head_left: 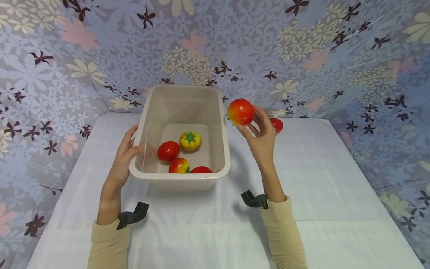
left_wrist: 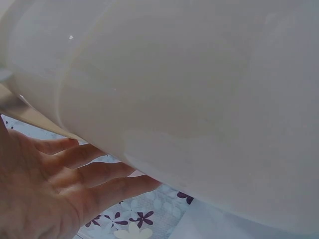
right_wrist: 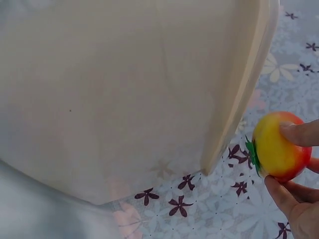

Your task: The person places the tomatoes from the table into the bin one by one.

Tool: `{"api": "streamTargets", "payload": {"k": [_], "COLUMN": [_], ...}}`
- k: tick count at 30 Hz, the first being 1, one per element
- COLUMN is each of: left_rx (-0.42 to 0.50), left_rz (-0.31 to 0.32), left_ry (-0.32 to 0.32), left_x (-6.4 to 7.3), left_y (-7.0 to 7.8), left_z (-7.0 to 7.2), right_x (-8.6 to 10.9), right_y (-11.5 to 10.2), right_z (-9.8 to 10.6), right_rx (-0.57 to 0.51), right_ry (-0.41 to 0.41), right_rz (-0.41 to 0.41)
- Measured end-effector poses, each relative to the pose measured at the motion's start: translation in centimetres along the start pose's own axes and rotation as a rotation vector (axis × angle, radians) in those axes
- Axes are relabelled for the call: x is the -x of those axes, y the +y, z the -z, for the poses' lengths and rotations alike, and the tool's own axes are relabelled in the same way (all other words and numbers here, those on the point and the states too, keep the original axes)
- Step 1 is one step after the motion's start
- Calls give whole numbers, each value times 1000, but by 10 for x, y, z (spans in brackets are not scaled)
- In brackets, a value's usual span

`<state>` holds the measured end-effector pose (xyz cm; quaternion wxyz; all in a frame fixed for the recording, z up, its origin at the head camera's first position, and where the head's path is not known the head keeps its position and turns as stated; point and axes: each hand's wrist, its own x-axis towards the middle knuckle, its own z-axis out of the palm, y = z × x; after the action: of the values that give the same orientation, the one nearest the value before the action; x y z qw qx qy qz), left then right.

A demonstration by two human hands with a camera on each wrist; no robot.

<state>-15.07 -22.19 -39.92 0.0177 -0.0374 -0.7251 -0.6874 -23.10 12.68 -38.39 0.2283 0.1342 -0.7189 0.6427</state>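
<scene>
My right hand (head_left: 263, 136) holds a toy tomato (head_left: 240, 112) between thumb and fingers, raised just right of the bin's rim. In the right wrist view this tomato (right_wrist: 279, 144) shows a yellow side blending to red, with a green leafy top facing the bin. A beige plastic bin (head_left: 184, 175) stands tilted toward me. My left hand (head_left: 122, 158) grips its left side, thumb over the rim; in the left wrist view the fingers (left_wrist: 119, 191) lie along the outer wall. Inside are a yellow tomato (head_left: 190, 141), a red one (head_left: 168, 151) and others partly hidden by the front rim.
Another red tomato (head_left: 277, 125) lies on the white-covered table (head_left: 322, 179) behind my right hand, partly hidden by it. A flower-patterned cloth (head_left: 248, 48) rises behind the table's far edge. Black camera mounts (head_left: 132, 216) sit on both wrists.
</scene>
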Motion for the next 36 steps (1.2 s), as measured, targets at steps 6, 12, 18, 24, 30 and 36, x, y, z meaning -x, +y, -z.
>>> {"api": "streamTargets", "payload": {"k": [6,12,18,24,30,36], "left_rx": [13,11,7,8,-5,-7], "left_rz": [5,4,10,0,-7,-3], "left_ry": [-1,3,6,3,8,4], "left_x": [0,1,2,2,1,1], "left_y": [0,-1,0,-1,-2,-2], "left_z": [0,1,0,1,0,0], "right_x": [2,6,10,14,17,18], "right_y": [-8,-15,-16,-19,-18,-17], "right_z": [-3,-7,-13,-18,-21,-22], "right_rx": [-9,-34,-62,-64,-42,-23], "right_ry": [-28,-94,-171,-262,-328,-365], "right_rz": [11,70,78,67,79,90]}}
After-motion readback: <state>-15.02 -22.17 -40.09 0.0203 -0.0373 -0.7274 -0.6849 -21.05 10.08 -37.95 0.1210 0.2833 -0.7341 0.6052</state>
